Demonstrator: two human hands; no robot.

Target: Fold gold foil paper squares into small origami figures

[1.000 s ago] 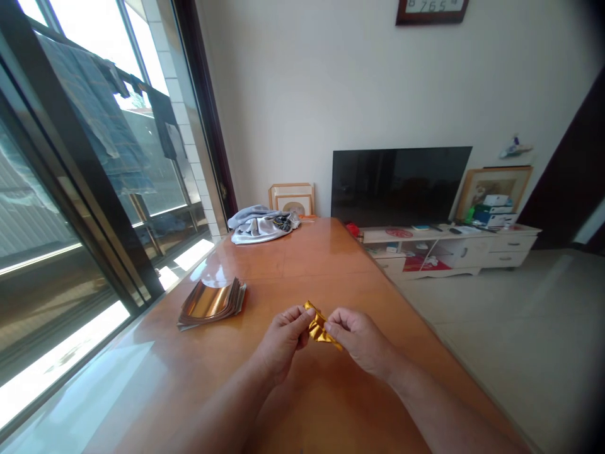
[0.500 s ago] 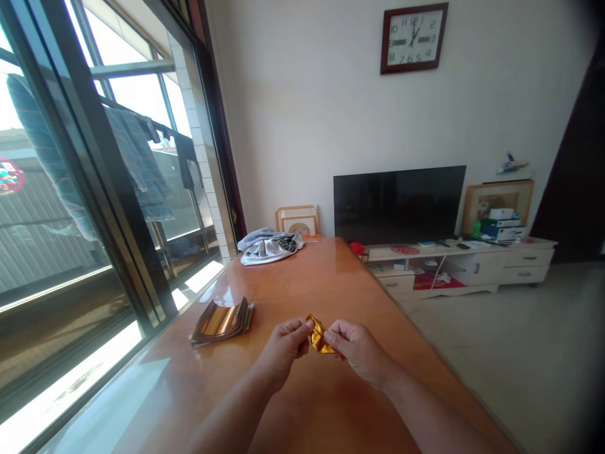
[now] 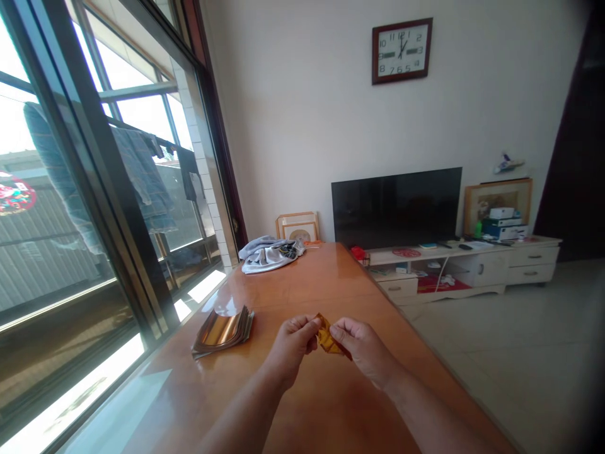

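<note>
Between my two hands, above the near part of the wooden table (image 3: 331,277), is a small crumpled, folded piece of gold foil paper (image 3: 327,339). My left hand (image 3: 297,337) pinches its left side between thumb and fingers. On its right side, my right hand (image 3: 357,343) grips the lower right part, thumb on top. Both hands' fingertips partly hide the foil. To the left on the table lies a curved stack of shiny gold foil sheets (image 3: 222,329), apart from both hands.
A bundle of grey cloth (image 3: 269,255) lies at the table's far left end. Sliding glass windows (image 3: 137,265) run along the left. Past the table's right edge are a tiled floor (image 3: 496,334) and a white TV cabinet (image 3: 491,268) with a television (image 3: 397,208) on it.
The foil has turned slightly in my fingers and now looks darker. Both hands have moved slightly right in view and keep hold of it. The camera's view has tilted a little upward.
</note>
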